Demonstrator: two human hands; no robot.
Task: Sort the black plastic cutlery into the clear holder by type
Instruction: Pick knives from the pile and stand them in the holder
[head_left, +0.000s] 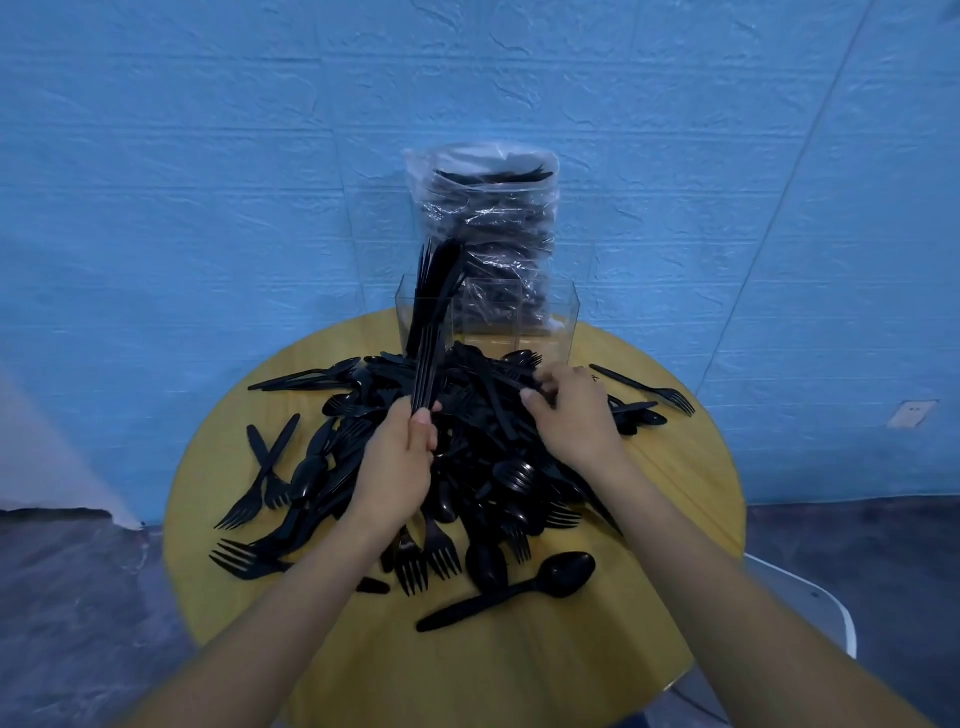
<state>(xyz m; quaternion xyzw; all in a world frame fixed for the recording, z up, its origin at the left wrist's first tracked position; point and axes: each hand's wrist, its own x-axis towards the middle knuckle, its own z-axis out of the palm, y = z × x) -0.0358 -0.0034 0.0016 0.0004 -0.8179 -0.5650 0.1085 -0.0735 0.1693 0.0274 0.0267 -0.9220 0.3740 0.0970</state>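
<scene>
Round wooden worktop (519, 670), yellow-brown, seen from above. A large heap of black plastic cutlery (467, 457) lay across its middle, forks, spoons and knives mixed. A single spoon (511, 590) lay apart at the near side; a single fork (647, 388) lay apart at the far right. The clear holder (545, 325) stood at the far edge, and a clear bag of cutlery (485, 228) stood just behind it.

Black cutlery pile (467, 457) mid-frame on yellow-tan woodgrain round table (675, 467). Clear holder (566, 322) and clear crinkled bag (488, 218) upper centre. Blue textured wall (208, 182) behind. Dark grey floor (78, 597) bottom corners.
</scene>
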